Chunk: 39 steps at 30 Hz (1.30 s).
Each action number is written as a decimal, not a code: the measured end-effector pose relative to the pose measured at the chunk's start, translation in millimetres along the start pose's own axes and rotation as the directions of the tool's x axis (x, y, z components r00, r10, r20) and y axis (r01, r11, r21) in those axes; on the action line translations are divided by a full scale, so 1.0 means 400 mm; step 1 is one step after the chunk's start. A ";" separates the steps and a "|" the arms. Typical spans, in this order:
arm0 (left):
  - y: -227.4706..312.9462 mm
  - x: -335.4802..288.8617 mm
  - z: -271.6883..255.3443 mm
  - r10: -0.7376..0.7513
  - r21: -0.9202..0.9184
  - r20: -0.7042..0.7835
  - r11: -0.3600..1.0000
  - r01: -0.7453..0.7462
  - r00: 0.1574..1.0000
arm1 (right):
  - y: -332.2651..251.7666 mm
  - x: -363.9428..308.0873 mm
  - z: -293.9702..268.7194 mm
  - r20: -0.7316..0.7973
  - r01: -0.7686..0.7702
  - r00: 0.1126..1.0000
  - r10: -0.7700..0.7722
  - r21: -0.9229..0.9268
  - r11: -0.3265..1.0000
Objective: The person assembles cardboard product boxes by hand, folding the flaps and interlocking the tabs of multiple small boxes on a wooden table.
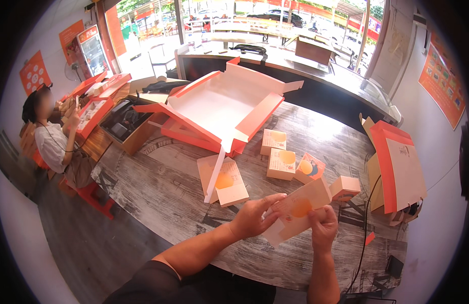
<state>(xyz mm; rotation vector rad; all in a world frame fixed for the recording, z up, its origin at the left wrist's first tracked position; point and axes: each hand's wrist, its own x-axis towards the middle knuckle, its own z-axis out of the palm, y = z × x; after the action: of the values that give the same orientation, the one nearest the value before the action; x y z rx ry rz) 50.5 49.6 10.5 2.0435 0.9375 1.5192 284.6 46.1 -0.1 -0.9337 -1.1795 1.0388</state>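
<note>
Between my hands, above the table, is a small pale cardboard carton (301, 206), partly unfolded, with an orange circle printed on it. My left hand (255, 218) grips its left edge, fingers bent around it. On the other side, my right hand (323, 228) pinches the right edge with the thumb on the face. Several folded small boxes stand just beyond: a cream box (281, 164), one behind it (273, 141), a patterned box (310, 168) and a box by the carton's right end (344, 187). Flat-looking cartons (229, 181) lie to the left.
A large open orange-and-white box (219, 104) fills the far part of the table (168, 187). At the right stands an orange-edged box (399, 167), with a black cable (367, 238) nearby. Far left are a brown carton (128, 124) holding dark things and a seated person (54, 137).
</note>
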 end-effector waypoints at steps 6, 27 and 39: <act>-0.018 0.031 -0.033 0.056 0.193 -0.048 0.980 -0.045 0.997 | 0.006 -0.007 0.005 0.100 -0.105 0.989 0.109 -0.042 0.994; 0.025 0.012 -0.012 0.175 0.485 0.296 0.820 -0.306 0.939 | 0.008 -0.048 0.057 0.212 -0.090 0.977 0.037 0.249 0.964; -0.023 0.043 -0.091 -0.064 0.704 0.120 0.709 -0.040 0.991 | 0.022 -0.044 0.044 0.208 -0.139 0.971 0.120 0.080 0.987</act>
<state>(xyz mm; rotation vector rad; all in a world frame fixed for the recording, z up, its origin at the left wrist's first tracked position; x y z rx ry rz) 16.3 66.4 26.9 2.5926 1.6654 1.0578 264.6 32.2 -10.4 -0.8543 -1.2374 1.3095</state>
